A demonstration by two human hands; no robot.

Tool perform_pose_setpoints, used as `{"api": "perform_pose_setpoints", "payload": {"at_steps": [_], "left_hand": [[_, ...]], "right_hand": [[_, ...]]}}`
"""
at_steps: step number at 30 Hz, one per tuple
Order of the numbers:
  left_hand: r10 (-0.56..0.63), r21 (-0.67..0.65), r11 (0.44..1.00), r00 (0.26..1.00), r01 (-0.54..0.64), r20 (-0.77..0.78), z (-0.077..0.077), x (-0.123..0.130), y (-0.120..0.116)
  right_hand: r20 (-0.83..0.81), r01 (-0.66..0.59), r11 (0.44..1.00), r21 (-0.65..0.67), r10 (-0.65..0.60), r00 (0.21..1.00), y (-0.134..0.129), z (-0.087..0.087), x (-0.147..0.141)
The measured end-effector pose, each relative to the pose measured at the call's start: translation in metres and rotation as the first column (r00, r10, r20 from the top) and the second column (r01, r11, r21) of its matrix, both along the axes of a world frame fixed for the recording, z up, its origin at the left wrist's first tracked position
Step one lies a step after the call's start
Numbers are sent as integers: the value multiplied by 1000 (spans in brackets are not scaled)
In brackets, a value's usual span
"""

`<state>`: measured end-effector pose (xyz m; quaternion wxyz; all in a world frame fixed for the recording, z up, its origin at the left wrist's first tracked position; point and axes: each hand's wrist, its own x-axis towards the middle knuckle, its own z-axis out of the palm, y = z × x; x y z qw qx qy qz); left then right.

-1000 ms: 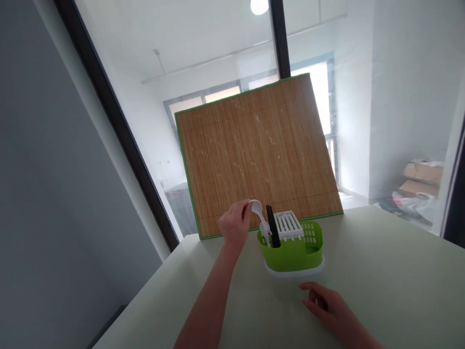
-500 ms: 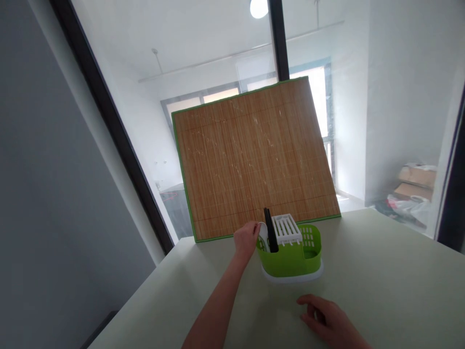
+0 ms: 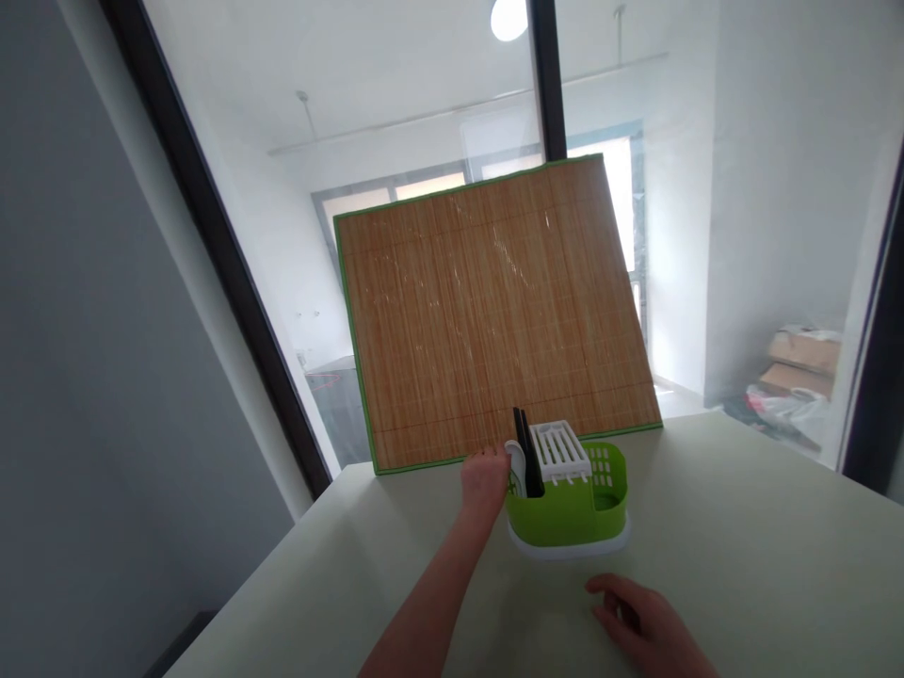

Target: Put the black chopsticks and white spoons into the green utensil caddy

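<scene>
Our left hand (image 3: 484,480) sat at the 9 o'clock side of the green caddy (image 3: 569,508), fingers curled round the white spoon (image 3: 516,463). Only the top of the spoon showed above the rim; the rest was down in the caddy's left compartment. We couldn't tell whether the fingertips pinched it or only rested on it, since they were hidden behind the knuckles.

Change against a second ago: the spoon had been held high then, bowl well clear of the rim, pinched at the fingertips. Half a second ago it was partway in. By this moment it had dropped nearly all the way, and our hand had come down with it to rim level. We read that as the spoon being seated in its slot, with the grip not yet visibly let go.

The black utensil (image 3: 526,452) stood upright just at 3 o'clock of the spoon, in the same end of the caddy, touching or nearly so. The white slotted insert (image 3: 560,448) sat at 3 o'clock of that, tilted, propped on the rim. The far-right compartment looked bare.

Our right hand (image 3: 639,617) lay flat on the pale table (image 3: 741,565) at 5 o'clock of the caddy, fingers loosely spread, holding nothing, apart from the caddy's white base. It had barely moved across the second.

The bamboo mat (image 3: 494,315) leaned against the glass at 12 o'clock, behind the caddy, unchanged.
</scene>
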<state>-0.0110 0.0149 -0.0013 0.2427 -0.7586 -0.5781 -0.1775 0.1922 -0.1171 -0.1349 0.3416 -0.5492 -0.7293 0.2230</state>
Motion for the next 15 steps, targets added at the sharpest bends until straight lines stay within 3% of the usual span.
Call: {"api": "perform_pose_setpoints", "payload": {"at_steps": [5, 7, 9, 11, 12, 14, 15], "left_hand": [[-106, 182, 979, 992, 92, 65, 6, -5, -25], [-213, 253, 950, 972, 183, 96, -4, -7, -46], [-331, 253, 922, 935, 292, 125, -25, -6, -72], [-444, 159, 893, 883, 421, 154, -53, -4, -103], [-511, 51, 859, 844, 510, 162, -66, -3, -118], [-579, -214, 746, 773, 631, 260, -89, -2, -148], [-589, -276, 705, 756, 653, 286, -96, -3, -162]], "right_hand": [[-74, 238, 964, 117, -230, 970, 7, 14, 6], [-90, 330, 917, 224, -318, 944, 12, 22, 4], [-96, 396, 851, 345, -388, 917, 19, 31, -1], [-102, 446, 782, 435, -449, 888, 29, 40, -12], [-107, 476, 752, 456, -484, 868, 35, 44, -18], [-108, 537, 708, 457, -556, 824, 45, 52, -32], [-99, 565, 695, 445, -589, 802, 49, 56, -39]]}}
